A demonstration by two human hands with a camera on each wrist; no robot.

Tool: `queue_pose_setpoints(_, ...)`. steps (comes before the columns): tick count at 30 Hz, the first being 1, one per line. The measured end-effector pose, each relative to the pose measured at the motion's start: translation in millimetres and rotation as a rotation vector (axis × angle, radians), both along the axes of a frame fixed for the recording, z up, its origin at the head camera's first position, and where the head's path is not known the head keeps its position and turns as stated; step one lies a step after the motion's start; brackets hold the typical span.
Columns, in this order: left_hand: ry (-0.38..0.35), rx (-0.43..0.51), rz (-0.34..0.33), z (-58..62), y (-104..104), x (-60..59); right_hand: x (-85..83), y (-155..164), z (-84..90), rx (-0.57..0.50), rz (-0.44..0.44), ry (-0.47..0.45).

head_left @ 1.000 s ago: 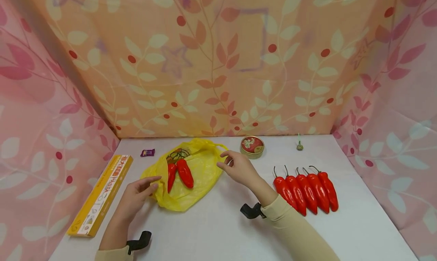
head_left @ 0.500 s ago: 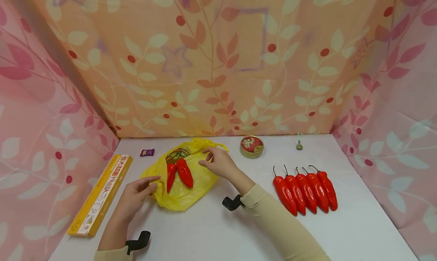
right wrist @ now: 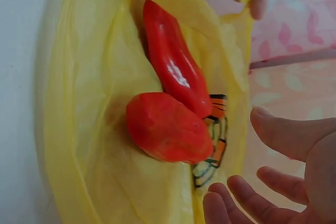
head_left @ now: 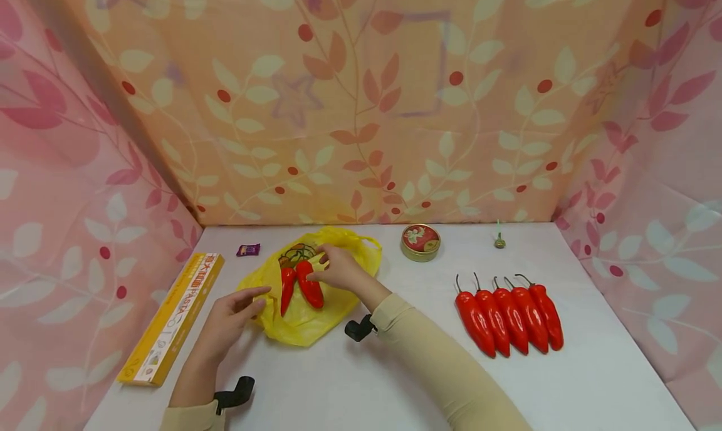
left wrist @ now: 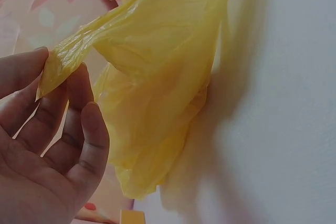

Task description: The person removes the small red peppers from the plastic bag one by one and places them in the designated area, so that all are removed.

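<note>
A yellow plastic bag [head_left: 338, 306] lies spread on the table with two red peppers [head_left: 310, 287] on its inner side. My left hand [head_left: 228, 318] pinches the bag's left edge between thumb and fingers; the left wrist view shows the film [left wrist: 58, 69] caught there and lifted. My right hand [head_left: 341, 269] hovers over the bag at the peppers' upper right, holding nothing. Its thumb and fingers are spread apart beside a pepper [right wrist: 170, 127] in the right wrist view. Part of the printed pattern [right wrist: 212, 150] on the bag shows beneath the peppers.
Several red peppers with dark stems [head_left: 510, 321] lie in a row on the right. A round red tin [head_left: 420, 242] and a small green-tagged object [head_left: 499, 240] stand at the back. A pasta box [head_left: 172, 321] and a purple wrapped candy [head_left: 248, 249] are on the left.
My right hand has moved left from the bag's right edge to above the peppers. The left hand keeps its grip on the bag's edge, and the peppers lie where they were.
</note>
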State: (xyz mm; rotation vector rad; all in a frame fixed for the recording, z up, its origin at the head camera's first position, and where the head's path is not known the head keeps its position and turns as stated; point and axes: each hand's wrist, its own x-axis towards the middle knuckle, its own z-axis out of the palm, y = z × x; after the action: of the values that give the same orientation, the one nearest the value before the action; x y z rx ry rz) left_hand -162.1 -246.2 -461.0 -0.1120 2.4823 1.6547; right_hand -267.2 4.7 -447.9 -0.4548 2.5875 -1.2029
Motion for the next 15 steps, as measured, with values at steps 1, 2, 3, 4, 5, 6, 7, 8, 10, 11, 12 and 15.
queue_pose_setpoints(1, 0.001, 0.006, -0.001, 0.1, 0, -0.1, -1.6, -3, -2.1, -0.002, -0.001, -0.007)
queue_pose_setpoints(2, 0.002, 0.006, -0.003, 0.0, 0, -0.2, -2.9, -6, -4.4, -0.004, -0.008, -0.018)
queue_pose_setpoints(3, 0.004, 0.007, -0.004, -0.2, 0, -0.2, -3.9, -9, -6.7, -0.010, -0.013, -0.026)
queue_pose_setpoints(4, 0.005, 0.004, -0.006, -0.6, 0, -0.1, -4.6, -12, -9.3, -0.014, -0.018, -0.033)
queue_pose_setpoints(5, 0.006, 0.001, -0.007, -1.0, 0, 0.1, -5.1, -16, -12.0, -0.019, -0.026, -0.040)
queue_pose_setpoints(6, 0.005, 0.000, -0.007, -1.5, 0, 0.0, -5.6, -19, -14.7, -0.026, -0.033, -0.044)
queue_pose_setpoints(7, 0.009, -0.002, -0.007, -1.9, -1, 0.0, -5.7, -23, -17.2, -0.035, -0.040, -0.050)
queue_pose_setpoints(8, 0.010, -0.006, -0.009, -2.5, -1, 0.0, -5.7, -26, -19.9, -0.036, -0.050, -0.057)
queue_pose_setpoints(10, 0.011, -0.010, -0.005, -4.0, -2, -0.1, -5.5, -32, -25.1, -0.030, -0.064, -0.065)
queue_pose_setpoints(11, 0.010, -0.008, -0.004, -4.5, -3, -0.2, -5.5, -35, -27.2, -0.020, -0.072, -0.068)
queue_pose_setpoints(12, 0.010, -0.006, -0.006, -4.6, -3, -0.3, -5.3, -37, -29.0, -0.008, -0.078, -0.071)
queue_pose_setpoints(15, 0.007, -0.004, 0.004, -5.6, -4, -0.6, -4.8, -41, -32.7, 0.049, -0.089, -0.066)
